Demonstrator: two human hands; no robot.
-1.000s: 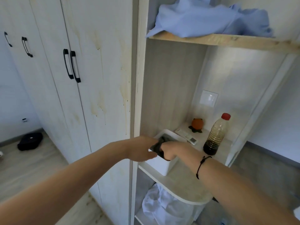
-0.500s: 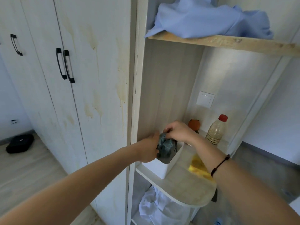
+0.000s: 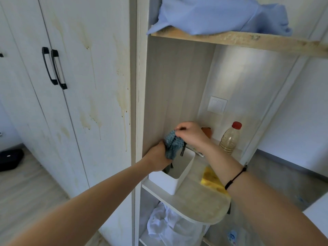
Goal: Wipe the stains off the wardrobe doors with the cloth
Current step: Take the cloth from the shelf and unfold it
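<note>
Blue-grey knit cloth (image 3: 173, 145), bunched up, black mesh trim dangling, held between both hands. Left hand (image 3: 158, 158) is clenched round the lower part of it, fingers wrapped and mostly hidden behind the fabric. Right hand (image 3: 190, 133) pinches the top fold between thumb and fingertips, knuckles up, with a black cord bracelet (image 3: 235, 178) on that wrist. The cloth hangs over the far left end of an open white bin (image 3: 170, 181), close to the side panel of the open shelf unit and not touching the wardrobe doors (image 3: 88, 77). The bin sits on a rounded pale shelf (image 3: 200, 205). A yellow sponge (image 3: 213, 180) lies just beside the bin, partly under the right forearm. Further back stand a plastic bottle (image 3: 229, 139) with a red cap and brownish liquid, and an orange object (image 3: 208, 131) mostly hidden behind the right hand. A white wall switch (image 3: 217, 104) is above them. The upper shelf (image 3: 248, 42) carries a crumpled light blue garment (image 3: 213, 15). White fabric (image 3: 168, 226) is heaped in the compartment below. To the left, the doors show yellow-brown stains (image 3: 122, 103) running down in drips, plus black handles (image 3: 54, 68). A black object (image 3: 9, 159) sits on the wooden floor at far left.
</note>
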